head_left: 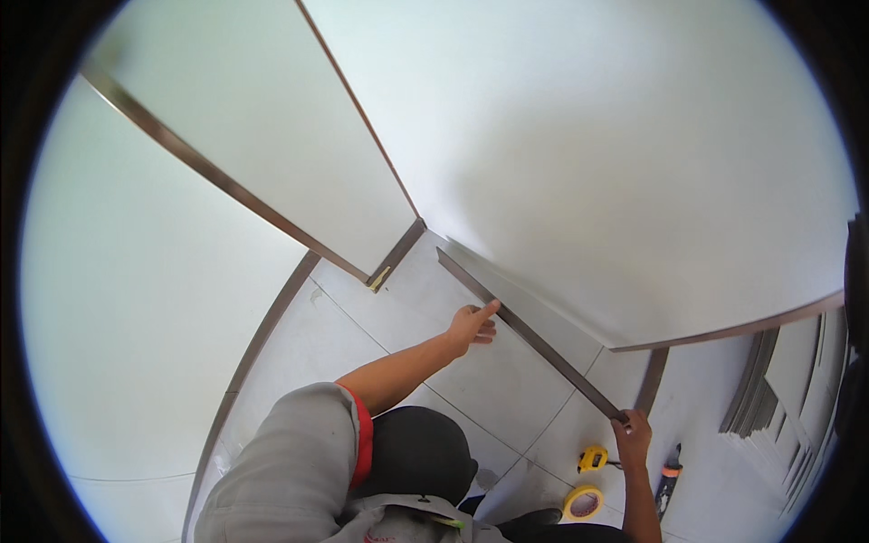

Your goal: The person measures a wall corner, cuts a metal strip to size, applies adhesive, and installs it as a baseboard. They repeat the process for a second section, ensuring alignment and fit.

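Grey short-sleeved shirt, red cuff, small red marking; left hand, right hand ungloved.

Long brown strip (slim), aslant.

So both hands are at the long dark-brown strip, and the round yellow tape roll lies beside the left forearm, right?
No: the head view shows the round yellow tape roll beside the right forearm, not the left. The rest holds.

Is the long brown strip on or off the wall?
Off: floor shows between strip and wall; the right hand holds one end.
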A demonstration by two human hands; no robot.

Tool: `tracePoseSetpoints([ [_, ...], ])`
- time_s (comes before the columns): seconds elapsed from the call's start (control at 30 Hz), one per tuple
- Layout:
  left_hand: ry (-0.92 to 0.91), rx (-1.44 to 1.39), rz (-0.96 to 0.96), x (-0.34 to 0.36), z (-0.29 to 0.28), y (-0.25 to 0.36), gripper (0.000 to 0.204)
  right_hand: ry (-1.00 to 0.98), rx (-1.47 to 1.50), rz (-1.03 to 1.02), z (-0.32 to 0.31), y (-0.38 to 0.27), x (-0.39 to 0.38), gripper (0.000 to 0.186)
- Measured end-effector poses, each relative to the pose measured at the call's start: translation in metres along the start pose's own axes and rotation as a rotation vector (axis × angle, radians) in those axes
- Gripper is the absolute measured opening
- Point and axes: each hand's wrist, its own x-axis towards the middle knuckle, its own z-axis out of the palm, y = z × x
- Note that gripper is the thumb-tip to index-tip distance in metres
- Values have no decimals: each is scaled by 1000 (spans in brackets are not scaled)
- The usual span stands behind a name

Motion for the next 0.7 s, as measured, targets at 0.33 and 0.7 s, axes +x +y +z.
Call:
tracePoseSetpoints([
  [0.33, 129, -263, 91, 57, -20, 6, 74, -49, -54, -77, 12, -1, 18, 16],
  [0.7, 210, -361, 105, 81, -28, 28, 68, -134, -436, -186, 14, -12, 83, 12],
])
